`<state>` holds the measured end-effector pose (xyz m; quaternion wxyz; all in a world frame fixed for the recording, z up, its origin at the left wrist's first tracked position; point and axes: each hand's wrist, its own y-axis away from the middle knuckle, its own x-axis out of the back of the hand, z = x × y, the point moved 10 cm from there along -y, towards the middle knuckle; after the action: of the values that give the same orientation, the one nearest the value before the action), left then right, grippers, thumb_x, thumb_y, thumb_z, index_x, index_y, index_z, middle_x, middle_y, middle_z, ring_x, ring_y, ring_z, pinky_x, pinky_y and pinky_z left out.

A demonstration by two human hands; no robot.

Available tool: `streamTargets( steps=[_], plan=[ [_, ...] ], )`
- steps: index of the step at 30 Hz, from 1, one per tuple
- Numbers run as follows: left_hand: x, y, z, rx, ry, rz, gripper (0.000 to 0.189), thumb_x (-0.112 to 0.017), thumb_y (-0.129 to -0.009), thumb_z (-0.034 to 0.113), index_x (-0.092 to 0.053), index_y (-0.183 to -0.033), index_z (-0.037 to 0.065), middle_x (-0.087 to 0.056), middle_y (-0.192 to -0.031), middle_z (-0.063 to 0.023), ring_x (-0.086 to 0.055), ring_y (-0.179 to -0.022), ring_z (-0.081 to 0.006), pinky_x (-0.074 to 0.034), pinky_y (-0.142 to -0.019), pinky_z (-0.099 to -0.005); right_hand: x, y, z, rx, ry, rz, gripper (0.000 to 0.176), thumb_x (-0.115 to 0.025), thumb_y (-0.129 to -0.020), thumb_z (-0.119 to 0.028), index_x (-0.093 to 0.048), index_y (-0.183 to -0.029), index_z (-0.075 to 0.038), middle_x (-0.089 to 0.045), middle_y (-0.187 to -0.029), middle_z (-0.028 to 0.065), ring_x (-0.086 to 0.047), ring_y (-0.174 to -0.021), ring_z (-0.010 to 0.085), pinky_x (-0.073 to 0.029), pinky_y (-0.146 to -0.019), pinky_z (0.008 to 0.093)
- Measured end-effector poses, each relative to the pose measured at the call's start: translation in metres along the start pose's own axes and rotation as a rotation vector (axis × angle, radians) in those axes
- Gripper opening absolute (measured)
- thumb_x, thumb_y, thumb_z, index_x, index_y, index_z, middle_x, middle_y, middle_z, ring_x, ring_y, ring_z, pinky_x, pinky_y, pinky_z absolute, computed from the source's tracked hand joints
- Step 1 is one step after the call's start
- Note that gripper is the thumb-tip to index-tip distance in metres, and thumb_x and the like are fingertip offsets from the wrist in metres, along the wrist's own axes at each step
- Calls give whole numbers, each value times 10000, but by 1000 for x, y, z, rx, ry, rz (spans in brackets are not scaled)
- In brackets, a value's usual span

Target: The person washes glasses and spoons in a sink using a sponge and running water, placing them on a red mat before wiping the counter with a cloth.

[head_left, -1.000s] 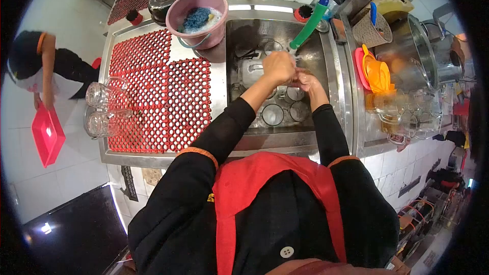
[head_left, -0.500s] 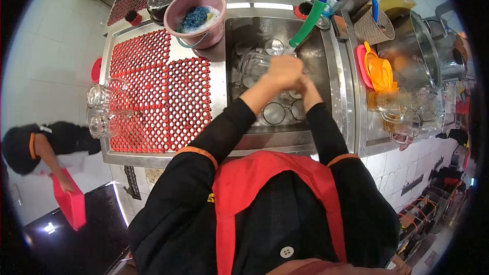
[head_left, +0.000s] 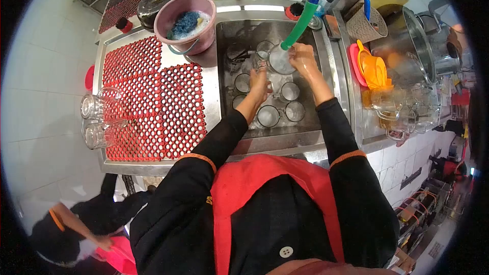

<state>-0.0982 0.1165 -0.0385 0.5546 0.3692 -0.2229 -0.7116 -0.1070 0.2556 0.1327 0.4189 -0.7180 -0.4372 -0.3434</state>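
Under the green hose [head_left: 299,26], a large glass jug [head_left: 281,62] is tilted with its round mouth facing up toward me. My right hand [head_left: 304,61] grips its rim on the right side. On the other side, my left hand [head_left: 259,85] is closed at the jug's handle, fingers partly hidden. Several glass mugs stand in the metal sink [head_left: 239,30] below my hands, among them one mug [head_left: 268,116] nearest me and another mug [head_left: 290,91] just right of my left hand. Dark utensils, hard to make out, lie at the sink's back left.
Left of the sink are red perforated mats [head_left: 137,97], with glass jugs [head_left: 94,107] lying at their left edge. A pink bucket [head_left: 206,35] holds suds and a blue scrubber. At right stand orange scoops [head_left: 376,69] and glass jugs [head_left: 402,102]. Another person [head_left: 86,219] is at lower left.
My hands, close together over the sink before, have moved apart, with the jug now raised under the hose between them. The other person has moved lower and closer, with a pink object.
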Motion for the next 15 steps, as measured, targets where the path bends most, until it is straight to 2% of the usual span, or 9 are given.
streamTargets(
  steps=[1, 3, 5, 7, 9, 11, 12, 13, 15],
  plan=[
    [-3, 8, 7, 2, 0, -3, 502, -487, -791, 429, -371, -1183, 138, -453, -1181, -105, -460, -1041, -326, -442, -714, -480, 4, 5, -5, -2, 3, 0, 129, -565, -622, -64, -597, -733, -8, -592, -671, 170, -594, -660, 309, -472, -621, 352],
    [-60, 26, 27, 21, 485, -625, 643, -451, -756, 574, -406, -1188, 101, -491, -1150, -113, -483, -1025, -285, -398, -820, -469, 9, 15, 4, -240, -291, -12, 102, -558, -616, -40, -591, -708, -11, -591, -654, 158, -597, -642, 288, -464, -589, 325],
    [-68, 7, 35, -6, 610, -616, 611, -440, -746, 589, -421, -1153, 133, -513, -1114, -95, -495, -1008, -287, -418, -778, -482, 1, 22, 11, -267, -355, 6, 88, -560, -624, -18, -556, -712, -14, -579, -606, 131, -589, -596, 278, -453, -550, 317],
    [-58, -9, 46, -86, 587, -507, 523, -458, -753, 547, -464, -1087, 144, -535, -1076, -77, -519, -975, -265, -429, -767, -463, 27, 30, -6, -174, -123, 196, 95, -569, -643, -14, -511, -718, -25, -553, -575, 102, -575, -569, 283, -449, -533, 329],
    [-49, -14, 54, -76, 627, -473, 408, -521, -757, 440, -496, -1033, 140, -553, -1028, -62, -541, -929, -240, -446, -748, -430, 41, 38, -28, -36, -68, 261, 119, -576, -660, -30, -479, -728, -43, -546, -665, 91, -570, -634, 280, -453, -540, 338],
    [-59, -22, 68, -68, 566, -615, 399, -582, -727, 379, -481, -1034, 146, -564, -958, -51, -551, -889, -244, -452, -724, -436, 16, 48, -66, 353, 129, 122, 102, -558, -673, -39, -488, -747, -44, -537, -796, 109, -559, -753, 282, -462, -593, 343],
    [-55, -25, 67, -8, 481, -529, 550, -677, -662, 276, -388, -1104, 124, -529, -969, -75, -550, -853, -254, -461, -698, -433, -17, 47, -64, 299, 47, -216, 195, -488, -730, -40, -513, -924, -32, -555, -859, 152, -536, -859, 301, -442, -707, 377],
    [-56, -19, 68, -7, 481, -525, 550, -677, -662, 276, -388, -1104, 124, -529, -969, -75, -550, -853, -254, -461, -698, -433, -33, 46, -56, 297, 44, -218, 195, -488, -730, -40, -513, -924, -32, -555, -859, 152, -536, -859, 301, -442, -707, 377],
    [-39, -17, 83, -293, 223, -277, 715, -731, -606, 190, -282, -1155, 96, -477, -1026, -110, -534, -850, -258, -467, -679, -410, -50, 35, -62, 359, 25, -147, 221, -476, -740, -56, -506, -959, -56, -545, -847, 163, -516, -847, 343, -437, -722, 374]
  ],
)
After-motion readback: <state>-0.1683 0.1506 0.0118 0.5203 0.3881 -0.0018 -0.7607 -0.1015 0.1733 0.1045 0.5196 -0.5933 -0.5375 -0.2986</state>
